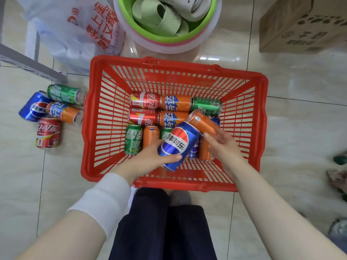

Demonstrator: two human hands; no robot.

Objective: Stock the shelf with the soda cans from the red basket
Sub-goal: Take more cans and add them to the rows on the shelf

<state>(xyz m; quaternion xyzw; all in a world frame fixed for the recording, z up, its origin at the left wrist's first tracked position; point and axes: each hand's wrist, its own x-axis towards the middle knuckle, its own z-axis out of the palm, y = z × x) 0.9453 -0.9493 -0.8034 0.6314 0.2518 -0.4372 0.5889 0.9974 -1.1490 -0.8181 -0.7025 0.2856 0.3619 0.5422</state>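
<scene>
My clothes, seen from above

A white sleeve cuff (101,201) wraps my left forearm just behind the left grip (148,160); my right arm (272,212) is bare. Dark navy trousers (161,231) cover both legs, and the rounded grey toe of one shoe (180,197) shows past them.

Bright, even light falls from overhead. The glossy floor tiles (300,119) throw white glare patches beyond the red basket (169,63). Shadows are soft and faint. Wide-angle bending curves lines near the frame's edges, and the clutter (337,178) at the right edge is blurred; the centre is sharp.
</scene>
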